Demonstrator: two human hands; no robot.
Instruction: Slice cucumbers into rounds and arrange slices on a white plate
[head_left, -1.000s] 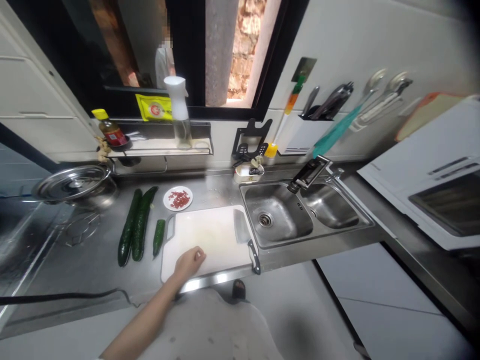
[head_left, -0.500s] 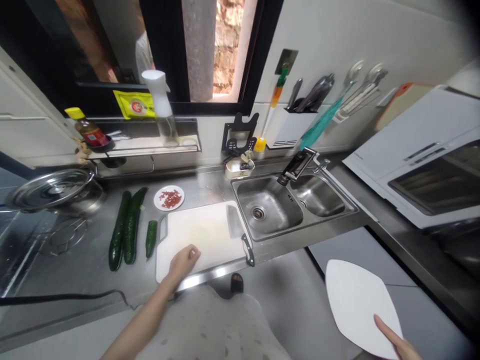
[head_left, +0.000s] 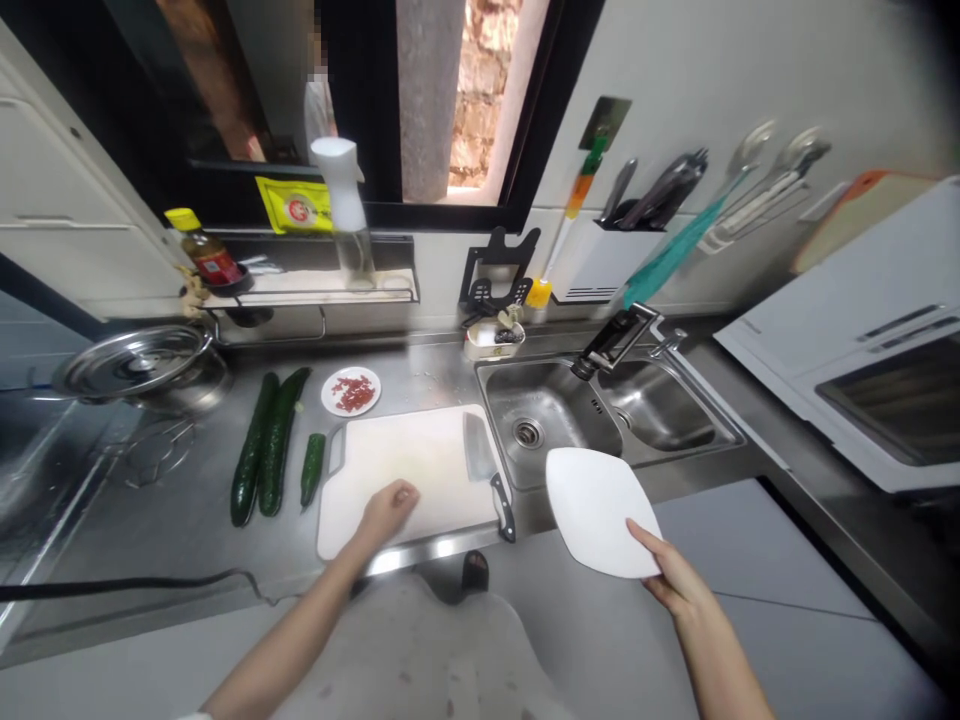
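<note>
A white square plate (head_left: 600, 505) with rounded corners is held tilted by my right hand (head_left: 671, 570), thumb on top and fingers beneath, in front of the sink. My left hand (head_left: 390, 507) is curled closed over the white cutting board (head_left: 427, 440), with nothing visible in it. On the board's right side lies a knife (head_left: 480, 450) with a black handle. To the left of the board are a short cucumber piece (head_left: 313, 468) and two long cucumbers (head_left: 277, 440). Behind the board sits a small white plate (head_left: 373, 378) with chopped red bits.
A double sink (head_left: 540, 460) with a black faucet (head_left: 611, 340) adjoins the board. At the left stands a lidded steel pot (head_left: 180, 385), and a black cord (head_left: 135, 582) crosses the counter. A wall shelf (head_left: 300, 290) holds bottles; a knife holder (head_left: 600, 265) hangs at the back.
My right hand has brought the white square plate leftward and up, from the lower right to near the sink's front edge. My left hand stays curled over the board; the view has shifted slightly.
</note>
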